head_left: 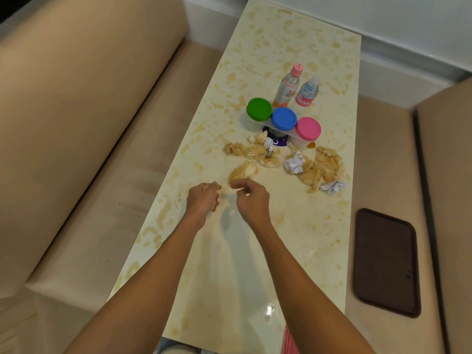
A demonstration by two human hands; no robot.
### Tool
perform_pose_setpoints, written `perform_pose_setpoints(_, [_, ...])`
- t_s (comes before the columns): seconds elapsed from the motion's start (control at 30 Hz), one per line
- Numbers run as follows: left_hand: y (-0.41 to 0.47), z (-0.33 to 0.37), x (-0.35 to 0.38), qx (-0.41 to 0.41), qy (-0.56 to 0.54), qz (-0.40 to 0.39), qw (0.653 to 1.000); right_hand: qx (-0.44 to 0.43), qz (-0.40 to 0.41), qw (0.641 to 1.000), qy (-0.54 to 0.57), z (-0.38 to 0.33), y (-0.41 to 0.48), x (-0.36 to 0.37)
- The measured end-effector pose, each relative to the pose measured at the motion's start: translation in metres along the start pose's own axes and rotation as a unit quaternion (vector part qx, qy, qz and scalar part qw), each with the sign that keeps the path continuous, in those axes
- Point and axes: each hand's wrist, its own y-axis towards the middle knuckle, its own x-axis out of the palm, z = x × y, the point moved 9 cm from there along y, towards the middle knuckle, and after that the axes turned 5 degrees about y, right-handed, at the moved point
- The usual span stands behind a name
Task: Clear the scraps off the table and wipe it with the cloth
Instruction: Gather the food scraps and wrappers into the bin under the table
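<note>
Fingers of the right hand pinch a tan scrap on the stained table; left hand curled at its nine o'clock, grip unclear.

Three jars stand in a row: green-lidded jar, blue-lidded jar, pink-lidded jar. Just behind stand a pink-capped bottle and a white-capped bottle. A brown tray lies on the right seat. A beige sofa runs along the left.

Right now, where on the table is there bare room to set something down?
The far end of the table, beyond the two bottles, is bare. So is the near end, from the scraps back to the front edge. It is crowded around the jars and scraps.
</note>
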Motion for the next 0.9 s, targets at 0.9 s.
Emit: perform_pose_setpoints(0.9, [0.012, -0.008, 0.002, -0.045, -0.109, -0.003, 0.993, -0.066, -0.038, 0.995, -0.059, -0.007, 0.018, 0.023])
